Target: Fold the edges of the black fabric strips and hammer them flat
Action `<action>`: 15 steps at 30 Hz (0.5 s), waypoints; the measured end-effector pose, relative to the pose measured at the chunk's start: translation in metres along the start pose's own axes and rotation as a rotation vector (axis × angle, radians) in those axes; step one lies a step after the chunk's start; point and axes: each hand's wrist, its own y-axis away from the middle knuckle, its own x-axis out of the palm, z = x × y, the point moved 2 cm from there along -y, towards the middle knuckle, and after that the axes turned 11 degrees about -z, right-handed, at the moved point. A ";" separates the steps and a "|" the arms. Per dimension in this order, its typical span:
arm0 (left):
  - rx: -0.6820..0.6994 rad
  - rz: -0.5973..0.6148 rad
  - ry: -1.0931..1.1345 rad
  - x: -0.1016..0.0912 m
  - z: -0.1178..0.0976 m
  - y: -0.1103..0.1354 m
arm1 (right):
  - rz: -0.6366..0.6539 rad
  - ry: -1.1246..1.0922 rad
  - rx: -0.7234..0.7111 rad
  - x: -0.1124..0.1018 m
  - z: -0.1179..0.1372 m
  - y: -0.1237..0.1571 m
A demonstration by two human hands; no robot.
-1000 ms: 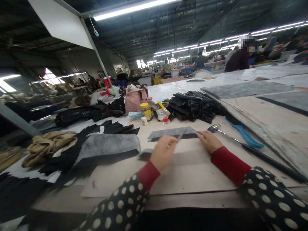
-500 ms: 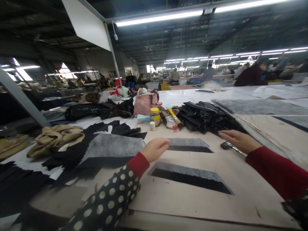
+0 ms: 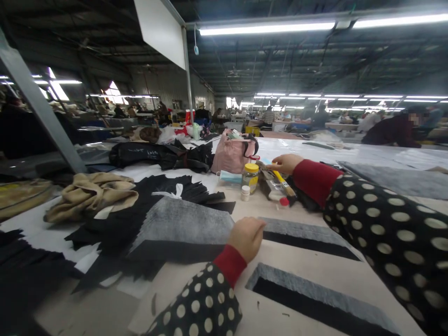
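My left hand [image 3: 248, 238] is closed, fingers curled together, at the left end of a grey-and-black fabric strip [image 3: 311, 235]; whether anything is pinched in it is hidden. A second grey-and-black strip [image 3: 318, 298] lies flat nearer to me. My right hand [image 3: 287, 164] reaches out with fingers extended, above the far end of a yellow-handled brush [image 3: 282, 181], and holds nothing I can see. To its left stand a yellow-lidded jar [image 3: 250, 179] and a small white bottle [image 3: 245, 193]. A stack of grey-faced black fabric pieces [image 3: 185, 221] lies left of my left hand.
A pink bag [image 3: 229, 151] and a blue face mask [image 3: 230, 177] sit behind the jar. Tan cloth [image 3: 93, 196] lies at the left. A metal post [image 3: 45, 107] rises at the left. Another person [image 3: 388, 128] bends over the far right.
My right hand has moved left and farther away, from beside a metal tool to above the brush. My left hand remains by the far strip's left end. The view has turned left.
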 end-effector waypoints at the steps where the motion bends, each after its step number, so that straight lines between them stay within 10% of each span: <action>1: 0.012 0.005 -0.011 0.001 0.000 0.000 | 0.008 0.014 0.006 0.004 0.011 -0.014; 15: 0.008 0.057 -0.015 0.005 -0.001 0.003 | 0.142 0.018 0.057 0.043 0.071 -0.087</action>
